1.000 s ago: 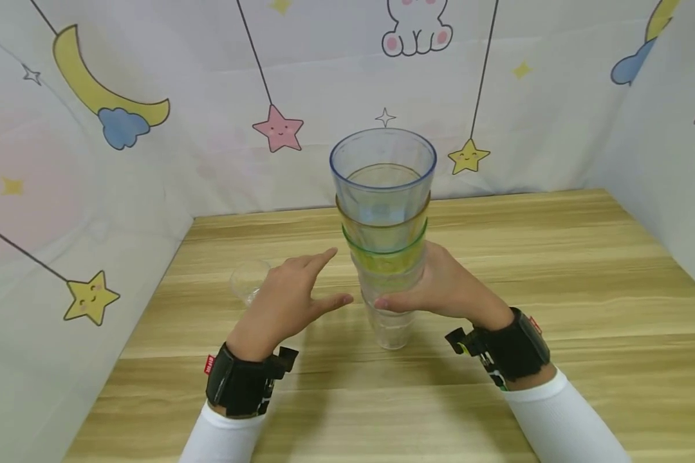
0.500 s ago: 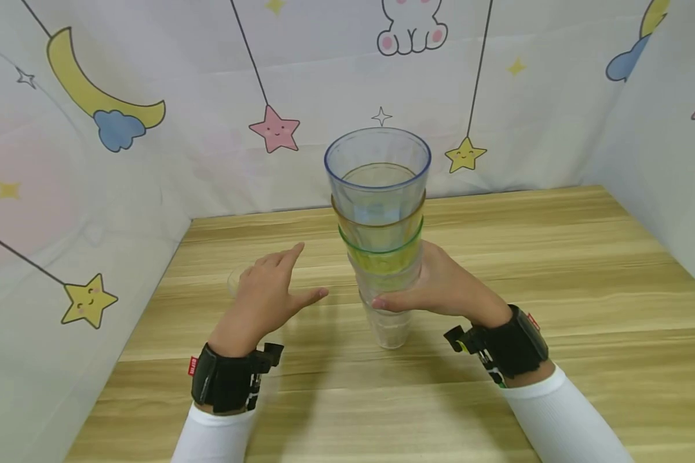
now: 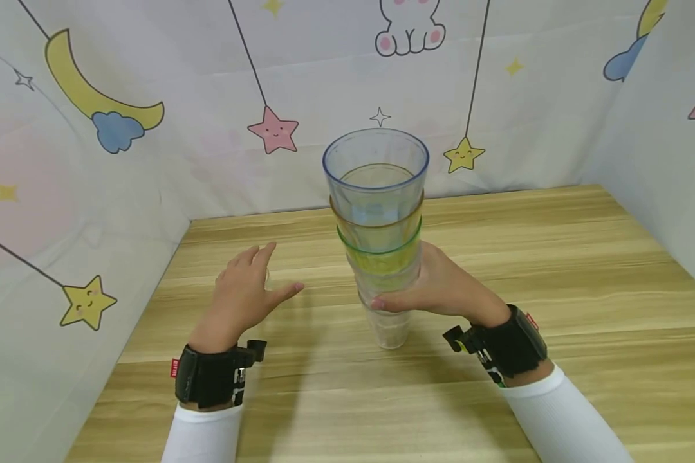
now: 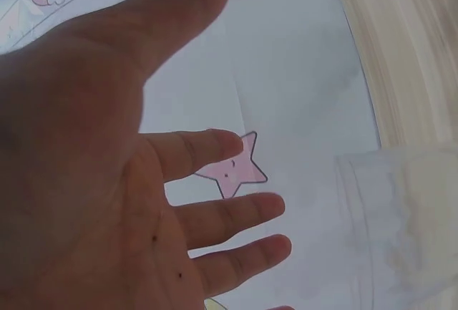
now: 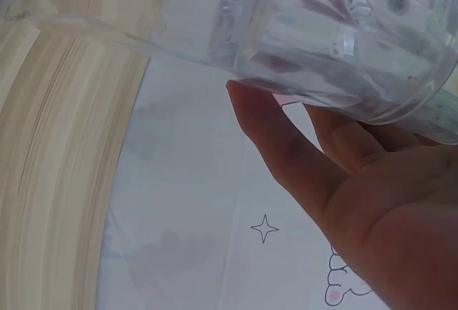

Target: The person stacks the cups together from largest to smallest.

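Observation:
A tall stack of nested tumblers [image 3: 376, 212] stands upright at the middle of the table, blue rim on top, amber and green rims below, colourless ones at the bottom. My right hand [image 3: 448, 283] grips its lower part from the right, thumb across the front; the stack crosses the top of the right wrist view, with fingers [image 5: 286, 145] against it. Off to the left, my left hand [image 3: 240, 292] is held with thumb and fingers spread, holding nothing. Beyond its fingertips lies a clear tumbler [image 4: 401, 231] in the left wrist view, mostly hidden behind that hand in the head view.
The wood-grain table [image 3: 527, 257] reaches back to a white fabric backdrop [image 3: 208, 64] printed with stars and a moon. More fabric walls, such as the left one [image 3: 29, 173], border the table's sides. Black camera straps [image 3: 208, 376] wrap both wrists.
My left hand has moved left, away from the stack and in front of the clear tumbler. My right hand keeps its grip on the stack, which has stayed put.

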A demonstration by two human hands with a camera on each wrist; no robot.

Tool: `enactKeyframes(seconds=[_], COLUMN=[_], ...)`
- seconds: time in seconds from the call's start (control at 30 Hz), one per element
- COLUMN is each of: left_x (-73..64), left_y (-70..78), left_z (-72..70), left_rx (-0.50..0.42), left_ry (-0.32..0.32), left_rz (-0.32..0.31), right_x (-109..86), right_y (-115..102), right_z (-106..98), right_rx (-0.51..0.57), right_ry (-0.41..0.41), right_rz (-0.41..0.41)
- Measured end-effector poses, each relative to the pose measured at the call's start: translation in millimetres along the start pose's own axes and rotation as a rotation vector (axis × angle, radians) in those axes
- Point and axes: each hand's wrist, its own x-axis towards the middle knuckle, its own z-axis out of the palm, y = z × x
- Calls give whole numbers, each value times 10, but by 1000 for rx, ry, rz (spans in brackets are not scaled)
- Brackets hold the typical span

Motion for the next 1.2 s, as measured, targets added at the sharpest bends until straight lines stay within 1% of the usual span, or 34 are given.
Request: enactKeyframes(seconds=[0.23, 0.33, 0.5, 0.73, 0.97, 1.07, 1.2], left_x=[-7, -17, -20, 0, 32, 37, 31], left_y=[-110, -136, -172, -209, -233, -235, -235], left_z=[-5, 2, 27, 85, 138, 148, 148], left_rx=[24, 16, -9, -20, -55, -63, -65], left_ry=[-11, -16, -45, -75, -127, -133, -124], left_rz=[-59, -81, -106, -121, -144, -145, -146], right_x=[1, -2, -10, -4, -2, -3, -2], right_y=[5, 8, 11, 8, 8, 6, 5], right_z=[3, 5, 5, 6, 5, 5, 6], right_rx=[-7, -11, -7, 9, 7, 5, 5], right_ry=[-4, -1, 2, 3, -1, 0, 2], right_rz=[-7, -5, 8, -3, -8, -5, 2])
